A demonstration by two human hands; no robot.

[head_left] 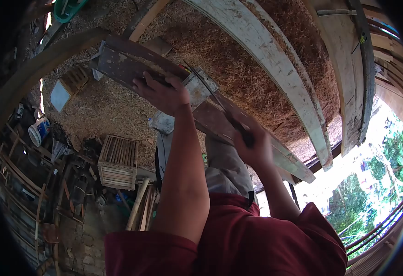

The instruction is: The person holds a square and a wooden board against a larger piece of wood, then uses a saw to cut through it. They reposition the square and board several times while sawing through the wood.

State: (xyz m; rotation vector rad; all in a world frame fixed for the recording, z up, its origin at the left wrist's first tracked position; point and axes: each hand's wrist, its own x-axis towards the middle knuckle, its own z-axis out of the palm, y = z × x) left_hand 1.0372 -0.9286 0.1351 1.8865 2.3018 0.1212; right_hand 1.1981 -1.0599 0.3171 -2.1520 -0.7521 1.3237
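Note:
My left hand (167, 94) lies with its fingers spread on a dark brown board (123, 64). The fingers of my right hand (252, 140) are wrapped round the dark handle of a long thin saw (210, 89), whose blade points up and left across the board near a pale, worn block (201, 83). The brown wood shows on both sides of the block, and whether it is one piece cannot be made out. The blade's contact with the wood is too small to tell.
Long curved planks (266, 46) stand to the right over a floor (114, 110) strewn with shavings. A slatted wooden crate (118, 161) is at the lower left, with a small stool-like item (75, 80) above it. A white bucket (39, 131) stands farther left.

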